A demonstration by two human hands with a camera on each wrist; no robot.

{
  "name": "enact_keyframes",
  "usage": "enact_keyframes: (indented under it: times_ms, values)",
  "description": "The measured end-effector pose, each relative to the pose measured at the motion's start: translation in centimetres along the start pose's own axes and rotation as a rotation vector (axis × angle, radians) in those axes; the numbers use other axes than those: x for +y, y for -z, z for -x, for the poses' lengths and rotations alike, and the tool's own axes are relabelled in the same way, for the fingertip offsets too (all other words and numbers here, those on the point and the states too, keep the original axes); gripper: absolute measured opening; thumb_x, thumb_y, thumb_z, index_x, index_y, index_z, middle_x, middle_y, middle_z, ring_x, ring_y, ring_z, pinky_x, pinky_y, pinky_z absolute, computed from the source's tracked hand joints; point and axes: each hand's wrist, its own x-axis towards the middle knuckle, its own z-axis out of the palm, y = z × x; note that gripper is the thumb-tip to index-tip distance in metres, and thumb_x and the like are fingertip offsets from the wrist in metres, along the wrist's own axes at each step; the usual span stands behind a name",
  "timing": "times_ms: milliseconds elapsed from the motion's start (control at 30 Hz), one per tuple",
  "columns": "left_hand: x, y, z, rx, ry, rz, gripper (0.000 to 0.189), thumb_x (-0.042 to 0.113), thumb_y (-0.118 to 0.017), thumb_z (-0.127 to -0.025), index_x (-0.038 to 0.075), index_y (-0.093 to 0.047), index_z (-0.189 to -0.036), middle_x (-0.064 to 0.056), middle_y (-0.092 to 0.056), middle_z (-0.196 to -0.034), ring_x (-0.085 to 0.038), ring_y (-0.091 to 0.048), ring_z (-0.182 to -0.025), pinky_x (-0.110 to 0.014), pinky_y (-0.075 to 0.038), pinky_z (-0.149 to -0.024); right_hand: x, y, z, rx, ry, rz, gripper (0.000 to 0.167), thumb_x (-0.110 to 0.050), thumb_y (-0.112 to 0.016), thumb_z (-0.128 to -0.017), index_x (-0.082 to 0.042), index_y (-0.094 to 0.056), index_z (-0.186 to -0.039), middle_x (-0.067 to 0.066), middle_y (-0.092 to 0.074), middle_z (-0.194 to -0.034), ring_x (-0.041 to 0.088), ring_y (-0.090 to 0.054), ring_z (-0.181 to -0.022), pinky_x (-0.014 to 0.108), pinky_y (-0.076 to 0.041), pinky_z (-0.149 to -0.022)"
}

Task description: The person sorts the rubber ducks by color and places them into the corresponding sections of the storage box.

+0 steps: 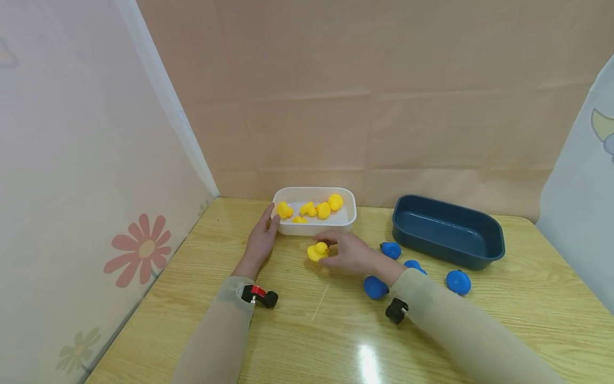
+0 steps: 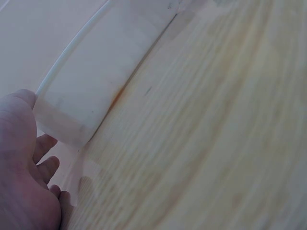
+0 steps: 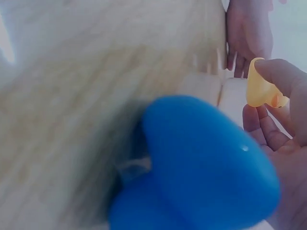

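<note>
My right hand [image 1: 349, 252] pinches a yellow rubber duck [image 1: 316, 252] between thumb and fingertips, just in front of a white bin [image 1: 314, 229]. In the right wrist view the thumb lies on one side of the duck [image 3: 257, 88], with fingers on the other. My left hand [image 1: 261, 234] rests against the bin's left front corner, fingers extended along its end. The left wrist view shows the thumb at the rim of the bin [image 2: 79, 96] and the other fingers lower down. Several yellow ducks [image 1: 323, 210] lie inside the bin.
A dark blue bin [image 1: 448, 246] stands at the back right. Several blue ducks lie in front of it, including one near the right forearm [image 1: 376, 288] and another farther right [image 1: 458, 282]. A paper-covered wall [image 1: 307, 144] rises behind the wooden table [image 1: 297, 336].
</note>
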Motion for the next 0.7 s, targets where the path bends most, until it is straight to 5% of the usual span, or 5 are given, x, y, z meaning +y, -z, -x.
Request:
enact_keyframes:
  times_ms: [700]
  values:
    - [0.0, 0.0, 0.0, -0.012, 0.021, 0.017, 0.063, 0.049, -0.043, -0.120, 0.030, -0.027, -0.178, -0.013, -0.038, -0.176, -0.037, -0.031, -0.164, -0.060, -0.025, -0.132, -1.3, 4.4, -0.3, 0.143, -0.010, -0.013, 0.063, -0.016, -0.087, -0.098, -0.005, -0.063, -0.155, 0.010, -0.069, -0.143, 0.033, -0.064, -0.132, 0.057, -0.053, -0.113]
